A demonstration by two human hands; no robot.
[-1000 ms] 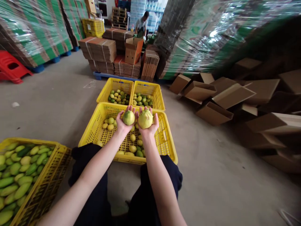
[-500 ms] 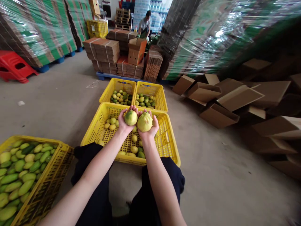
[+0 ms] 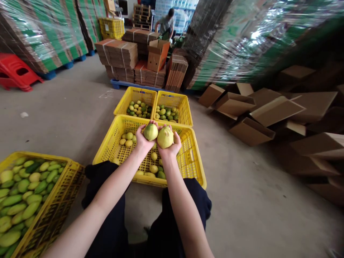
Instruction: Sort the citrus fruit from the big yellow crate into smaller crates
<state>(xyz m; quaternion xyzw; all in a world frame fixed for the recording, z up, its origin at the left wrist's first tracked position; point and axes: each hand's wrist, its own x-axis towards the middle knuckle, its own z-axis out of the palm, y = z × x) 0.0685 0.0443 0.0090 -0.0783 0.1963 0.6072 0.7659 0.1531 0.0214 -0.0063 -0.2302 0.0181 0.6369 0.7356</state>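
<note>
The left hand (image 3: 143,140) is palm up, its fingers and thumb curled around a round green-yellow fruit (image 3: 151,132). Just beside it, the right hand (image 3: 171,149) is cupped in the same way around a larger, knobbly pale-yellow fruit (image 3: 165,137). Both fruits are above a wide yellow slatted plastic crate (image 3: 199,159), which holds loose yellow and green fruits (image 3: 128,139), some grouped at its left side and others near its front wall.

Behind it, side by side, are a left rear yellow crate (image 3: 120,104) and a right rear yellow crate (image 3: 186,110), each with mixed green and yellow fruits over its bottom. At the person's left, a well-filled yellow crate (image 3: 60,199) contains mostly elongated green fruits (image 3: 23,200); it may sit on another crate, though blur makes that uncertain. Open brown cardboard boxes (image 3: 278,109) lie tumbled at the right.
</note>
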